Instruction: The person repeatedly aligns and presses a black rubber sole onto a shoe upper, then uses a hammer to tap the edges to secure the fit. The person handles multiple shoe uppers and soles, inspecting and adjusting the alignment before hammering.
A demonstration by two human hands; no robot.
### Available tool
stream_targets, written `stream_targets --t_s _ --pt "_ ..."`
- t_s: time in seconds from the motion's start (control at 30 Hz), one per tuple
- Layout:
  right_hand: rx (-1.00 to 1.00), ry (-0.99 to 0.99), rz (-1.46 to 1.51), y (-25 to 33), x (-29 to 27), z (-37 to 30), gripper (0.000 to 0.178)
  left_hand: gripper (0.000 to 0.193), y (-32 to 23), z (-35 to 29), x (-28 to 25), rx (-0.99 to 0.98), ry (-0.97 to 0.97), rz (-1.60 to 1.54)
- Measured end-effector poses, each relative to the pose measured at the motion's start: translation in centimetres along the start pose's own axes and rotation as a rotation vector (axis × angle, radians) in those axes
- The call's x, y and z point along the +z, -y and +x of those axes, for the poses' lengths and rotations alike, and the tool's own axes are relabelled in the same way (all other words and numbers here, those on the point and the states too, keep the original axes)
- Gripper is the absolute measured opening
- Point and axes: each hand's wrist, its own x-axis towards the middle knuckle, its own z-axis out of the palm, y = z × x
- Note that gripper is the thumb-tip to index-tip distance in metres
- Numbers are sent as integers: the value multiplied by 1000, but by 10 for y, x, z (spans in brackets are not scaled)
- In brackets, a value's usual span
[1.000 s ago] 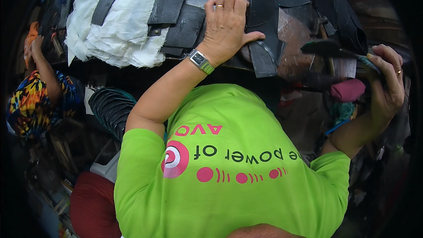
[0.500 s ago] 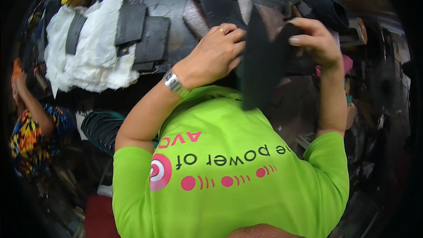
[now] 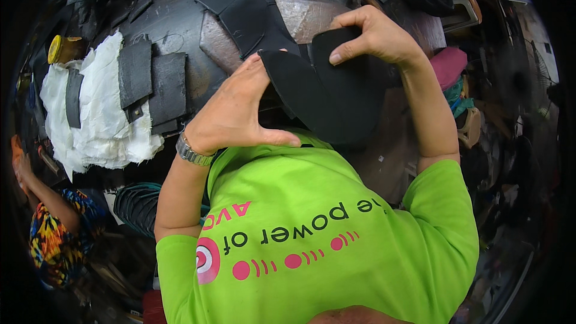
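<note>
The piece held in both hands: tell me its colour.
Black, matte; the piece shows in the head view, between left hand and right hand.

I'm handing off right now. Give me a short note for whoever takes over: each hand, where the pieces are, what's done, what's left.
Left hand: grip on the near edge of a black piece, held up off the bench.
Right hand: fingers pinching the same piece at its top edge.
Bench: more black cut pieces lie scattered; several sit on the white cloth at the left, with a yellow spool behind it.
Done: one piece picked up, in both hands.
Left: the pieces on the bench are untouched.
</note>
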Motion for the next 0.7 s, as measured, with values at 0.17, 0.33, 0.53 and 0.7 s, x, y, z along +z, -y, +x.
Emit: stream_targets --t_s 0.17,0.33,0.53,0.7 --pt "-17 -49 -88 -14 10 7 22 41 7 7 17 -18 -155 56" --pt "-26 -73 -56 -21 16 4 21 27 13 5 31 0 -272 145" --pt "-35 -45 52 -21 14 -1 20 29 10 5 33 -11 -296 152" --pt "-46 17 123 -17 12 -12 20 29 11 5 30 -8 -233 169"
